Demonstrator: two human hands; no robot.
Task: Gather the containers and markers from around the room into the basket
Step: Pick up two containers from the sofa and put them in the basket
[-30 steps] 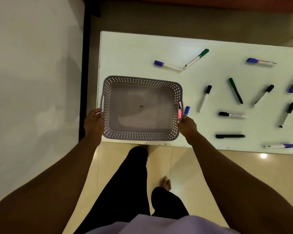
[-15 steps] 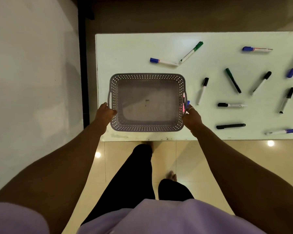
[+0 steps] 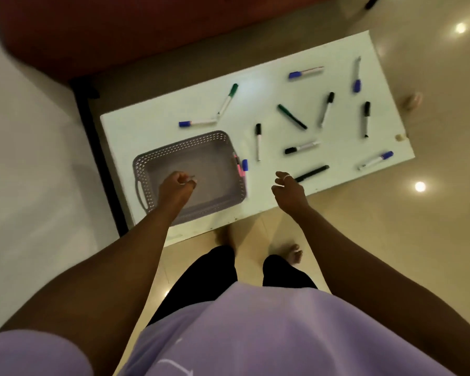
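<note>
Your left hand (image 3: 175,185) hung over the inside of the basket (image 3: 185,144). Its fingers were loosely curled and held nothing that showed, though the fingertips were blurred. It reached in from seven o'clock across the basket's near wall. Your right hand (image 3: 289,189) hovered over the near edge of the white table (image 3: 147,126), at the basket's three o'clock and well clear of it. Its fingers were relaxed, a little apart and empty, pointing toward eleven o'clock.

The basket sat open side up on the table's near left end, with neither hand on its handles. Along its three o'clock wall lay a pink marker (image 3: 239,169), and just outside that a blue-capped marker (image 3: 244,165). Whether the pink one lay inside the rim or on it could not be told. An all-black marker (image 3: 311,173) lay at two o'clock of your right hand, its near end just beside the fingertips and untouched.

Farther out, a black-capped marker (image 3: 258,142) pointed toward twelve o'clock, between the basket and a second black-capped marker (image 3: 301,147). Beyond those lay a dark green marker (image 3: 292,117). At the basket's twelve o'clock, a far blue-capped marker (image 3: 197,122) and a green-capped marker (image 3: 227,100) met at their tail ends in a V. Other markers (image 3: 326,109) lay scattered toward the table's far right end.
</note>
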